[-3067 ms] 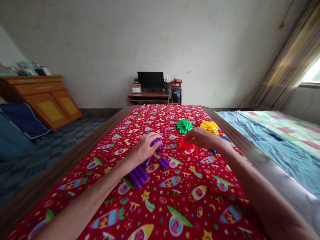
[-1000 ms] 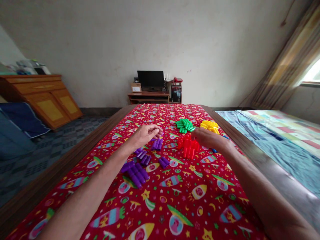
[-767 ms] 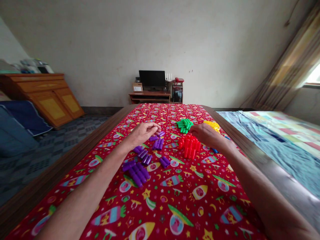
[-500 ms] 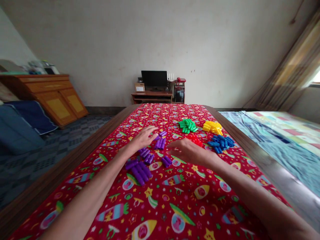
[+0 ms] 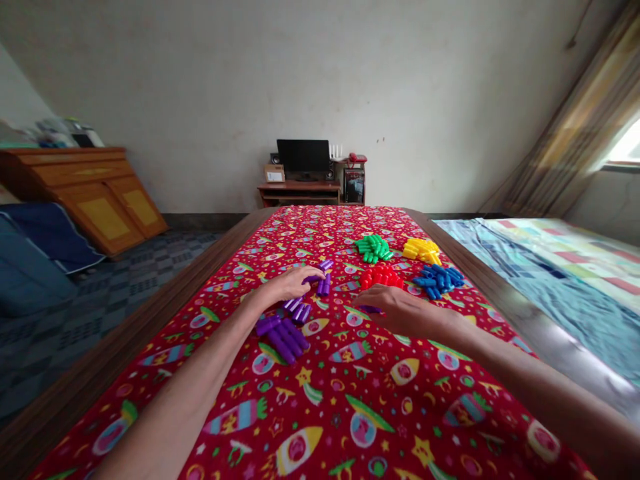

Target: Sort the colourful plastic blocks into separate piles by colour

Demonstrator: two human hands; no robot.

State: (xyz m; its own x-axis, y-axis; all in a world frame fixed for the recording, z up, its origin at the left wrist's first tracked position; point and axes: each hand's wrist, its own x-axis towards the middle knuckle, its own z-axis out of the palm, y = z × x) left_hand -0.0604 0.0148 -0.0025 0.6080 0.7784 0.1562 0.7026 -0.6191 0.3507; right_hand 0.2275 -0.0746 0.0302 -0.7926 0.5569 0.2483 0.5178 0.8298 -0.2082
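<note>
My right hand [image 5: 397,311] is curled low over the red cloth, with a purple plastic piece [image 5: 371,309] showing under its fingers. My left hand [image 5: 291,285] lies palm down, its fingertips touching a small group of purple interlocking plastic pieces [image 5: 320,280]. Just below that hand are a few more purple pieces [image 5: 297,312], and a larger purple heap [image 5: 281,340] lies nearer me. Beyond my hands are separate piles of red [image 5: 381,277], blue [image 5: 437,281], green [image 5: 373,248] and yellow [image 5: 421,251] pieces. The red pile lies closest to my right hand.
The rocket-print red cloth [image 5: 350,400] covers a long wooden table, whose dark edge [image 5: 150,313] runs along the left. A bed [image 5: 550,280] lies to the right, and a wooden cabinet [image 5: 85,200] stands to the left. A desk with a monitor [image 5: 303,157] stands beyond the table.
My right hand has shifted right, and the purple pieces that lay near it are gone from the cloth there. A purple piece now shows under its fingers. My left hand has moved slightly toward the purple pieces.
</note>
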